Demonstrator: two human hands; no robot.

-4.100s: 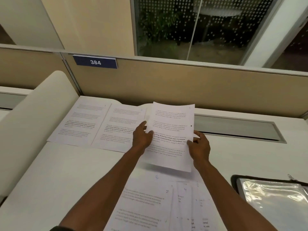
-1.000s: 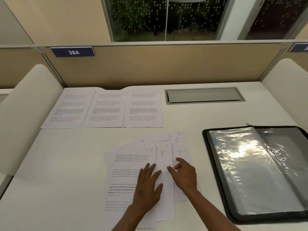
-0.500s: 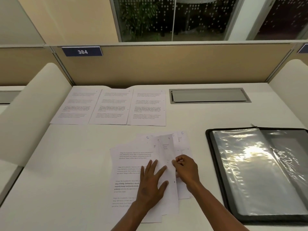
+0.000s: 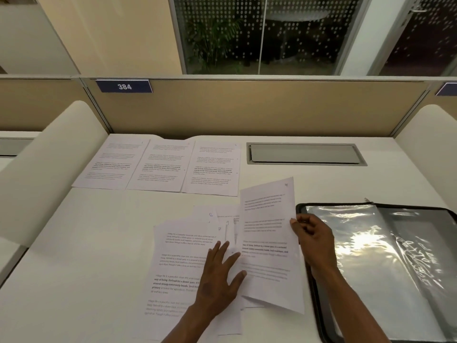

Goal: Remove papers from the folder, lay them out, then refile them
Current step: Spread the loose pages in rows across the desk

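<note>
A: Where's sheet 4 (image 4: 268, 243)?
B: R hand (image 4: 314, 240) fingers pinch its right edge; long axis runs away from us. L hand (image 4: 217, 276), fingers flat, pins the stack (image 4: 183, 263). We judge the gap beside the laid-out row (image 4: 158, 165) lies up-left.

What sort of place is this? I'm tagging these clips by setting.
Likely an open-plan office workstation: a numbered plate reading 384 on a partition panel, a cable hatch in the white desk, glass walling behind.

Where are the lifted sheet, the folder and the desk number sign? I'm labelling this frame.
lifted sheet (image 4: 268, 233), head view, middle of the page.
folder (image 4: 300, 209), head view, black rim at its near-left corner.
desk number sign (image 4: 124, 86), head view, on the digits 384.
</note>
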